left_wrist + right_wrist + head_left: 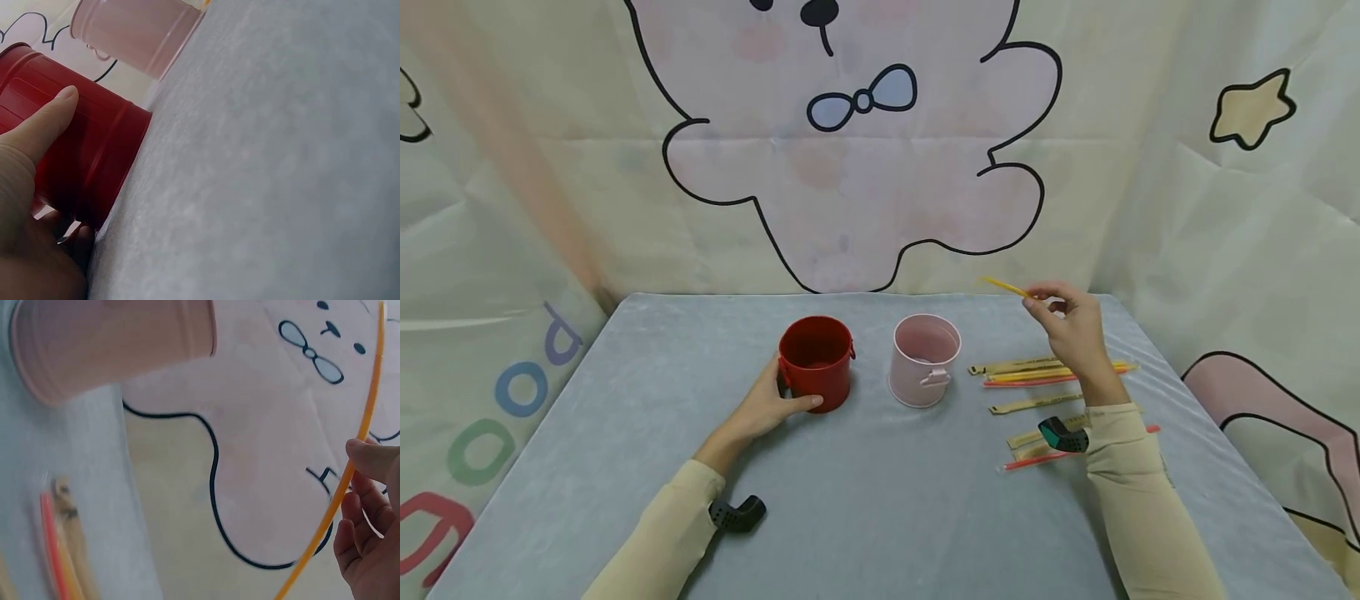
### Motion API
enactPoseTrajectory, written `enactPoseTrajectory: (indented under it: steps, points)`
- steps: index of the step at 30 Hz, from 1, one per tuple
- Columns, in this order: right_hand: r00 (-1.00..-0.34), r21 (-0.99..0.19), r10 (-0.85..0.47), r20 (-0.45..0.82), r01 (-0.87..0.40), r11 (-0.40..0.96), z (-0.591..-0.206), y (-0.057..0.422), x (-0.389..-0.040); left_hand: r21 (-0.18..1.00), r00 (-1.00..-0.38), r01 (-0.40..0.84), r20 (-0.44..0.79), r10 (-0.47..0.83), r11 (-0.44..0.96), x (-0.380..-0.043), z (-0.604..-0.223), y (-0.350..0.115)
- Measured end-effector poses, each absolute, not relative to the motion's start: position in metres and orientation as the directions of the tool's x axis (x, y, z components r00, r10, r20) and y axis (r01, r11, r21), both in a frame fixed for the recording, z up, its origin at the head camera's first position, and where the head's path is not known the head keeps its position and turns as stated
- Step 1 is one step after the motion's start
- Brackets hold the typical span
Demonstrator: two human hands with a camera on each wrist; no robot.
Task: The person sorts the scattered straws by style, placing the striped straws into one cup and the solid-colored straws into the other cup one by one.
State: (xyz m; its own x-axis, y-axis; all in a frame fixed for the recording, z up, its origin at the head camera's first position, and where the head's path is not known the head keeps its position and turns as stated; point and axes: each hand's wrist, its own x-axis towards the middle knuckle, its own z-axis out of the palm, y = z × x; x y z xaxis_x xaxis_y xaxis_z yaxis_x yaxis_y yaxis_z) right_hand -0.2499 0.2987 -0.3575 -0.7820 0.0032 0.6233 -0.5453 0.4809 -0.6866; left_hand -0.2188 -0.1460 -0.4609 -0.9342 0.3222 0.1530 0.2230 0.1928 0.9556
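My left hand point(766, 403) holds a small red metal bucket point(833, 385) that stands upright on the table. In the left wrist view the thumb point(51, 125) lies along the bucket's side, and the other fingers reach around it, partly hidden. My right hand point(1071, 329) is raised above the back right of the table. Between thumb and fingers it pinches a long, thin yellow straw point(370, 403), which points left in the head view point(1006, 287). A pink bucket point(910, 383) stands upright to the right of the red one.
Beneath my right arm lie several thin sticks: red and yellow straws point(1026, 382) and tan paper-wrapped pieces with dark print point(1033, 404). A grey-blue cloth point(880, 517) covers the table. Printed curtain point(850, 183) hangs behind and on both sides.
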Motion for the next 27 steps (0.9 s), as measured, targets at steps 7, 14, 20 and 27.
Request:
enactPoseTrajectory:
  steps: [7, 14, 20, 27]
  points:
    - [-0.799, -0.793, 0.014, 0.601, -0.595, 0.13, -0.342, 0.282, -0.234, 0.96, -0.94, 0.196, 0.126, 0.317, 0.2, -0.215, -0.464, -0.149]
    - [-0.833, -0.826, 0.027, 0.553, -0.552, -0.115, -0.312, 0.261, -0.224, 0.96, -0.943, 0.195, 0.128, 0.308, 0.2, -0.219, -0.464, -0.148]
    - [-0.825, -0.821, -0.036, 0.564, -0.555, -0.133, -0.289, 0.245, -0.218, 0.956, -0.945, 0.195, 0.124, 0.304, 0.218, -0.216, -0.461, -0.149]
    - [-0.791, -0.789, -0.098, 0.604, -0.576, -0.214, -0.275, 0.227, -0.216, 0.953, -0.94, 0.213, 0.139, 0.313, 0.214, -0.219, -0.459, -0.147]
